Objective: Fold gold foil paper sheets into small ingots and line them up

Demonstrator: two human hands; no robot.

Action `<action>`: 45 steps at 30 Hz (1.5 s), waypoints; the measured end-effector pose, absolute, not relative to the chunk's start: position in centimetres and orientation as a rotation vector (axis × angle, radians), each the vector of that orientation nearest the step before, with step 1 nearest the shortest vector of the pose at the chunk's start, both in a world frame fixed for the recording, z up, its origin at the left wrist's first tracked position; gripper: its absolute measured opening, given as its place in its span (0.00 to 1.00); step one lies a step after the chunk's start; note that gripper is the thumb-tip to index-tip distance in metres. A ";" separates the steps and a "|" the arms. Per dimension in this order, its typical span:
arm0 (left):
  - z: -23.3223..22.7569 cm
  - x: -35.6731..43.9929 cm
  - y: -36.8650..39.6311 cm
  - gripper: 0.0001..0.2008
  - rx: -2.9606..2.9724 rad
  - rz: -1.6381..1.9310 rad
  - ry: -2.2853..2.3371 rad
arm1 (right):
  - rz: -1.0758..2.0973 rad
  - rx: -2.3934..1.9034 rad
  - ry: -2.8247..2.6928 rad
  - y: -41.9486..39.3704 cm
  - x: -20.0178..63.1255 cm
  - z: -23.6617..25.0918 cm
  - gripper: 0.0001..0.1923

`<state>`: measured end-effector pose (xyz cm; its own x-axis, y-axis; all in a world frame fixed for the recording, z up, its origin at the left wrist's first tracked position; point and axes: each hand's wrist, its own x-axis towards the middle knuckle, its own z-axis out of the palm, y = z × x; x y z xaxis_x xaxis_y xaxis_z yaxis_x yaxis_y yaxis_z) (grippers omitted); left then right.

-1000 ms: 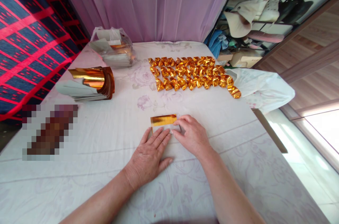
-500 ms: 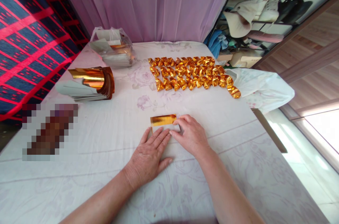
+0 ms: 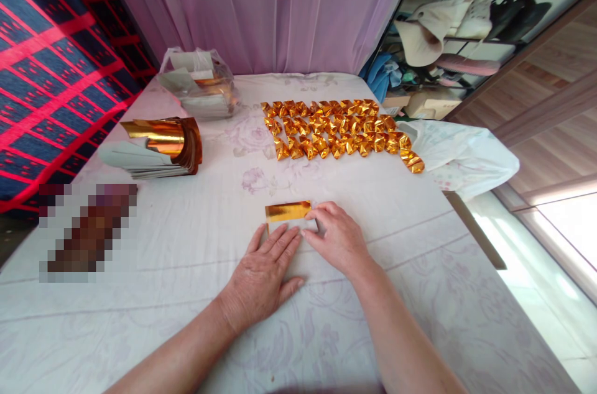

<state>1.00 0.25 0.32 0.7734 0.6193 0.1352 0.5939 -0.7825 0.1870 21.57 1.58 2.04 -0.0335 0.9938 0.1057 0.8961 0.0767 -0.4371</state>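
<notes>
A small sheet of gold foil paper (image 3: 288, 211) lies on the table in front of me, its far part shiny gold and its near part showing the pale back. My left hand (image 3: 261, 276) rests flat with fingers spread, the fingertips pressing on the near edge of the sheet. At the sheet's right end, my right hand (image 3: 336, 235) pinches the corner between thumb and fingers. Beyond the hands stand several rows of folded gold foil pieces (image 3: 321, 146). The part of the sheet beneath my fingers is hidden.
A curled stack of gold foil sheets (image 3: 163, 139) lies at the left, with a plastic bag of more sheets (image 3: 200, 86) behind it. A blurred-out item (image 3: 91, 232) is at the left edge. A white bag (image 3: 466, 155) hangs by the right edge, near a shelf with a cap (image 3: 422, 33).
Almost nothing differs. My right thumb has shifted very slightly to the right at the sheet's corner, while my left hand stays in place.
</notes>
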 end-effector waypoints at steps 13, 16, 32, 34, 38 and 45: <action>0.4 1.0 0.3 0.33 2.838 0.269 0.976 | 0.427 -1.799 -2.008 1.7 22.0 2.2 0.09; 0.3 1.0 0.2 0.33 2.834 0.274 0.978 | 0.429 -1.802 -2.005 1.7 22.1 2.1 0.10; 0.4 1.0 0.3 0.33 2.855 0.259 0.971 | 0.495 -1.748 -1.984 1.8 22.5 1.9 0.12; 0.3 1.0 0.3 0.33 2.856 0.257 0.973 | 0.496 -1.760 -1.992 1.8 22.5 1.9 0.12; 0.3 1.0 0.3 0.32 2.855 0.270 0.968 | 0.501 -1.759 -2.010 1.9 22.6 1.9 0.12; 0.4 1.0 0.3 0.32 2.858 0.272 0.974 | 0.577 -1.636 -2.017 2.0 23.7 1.2 0.13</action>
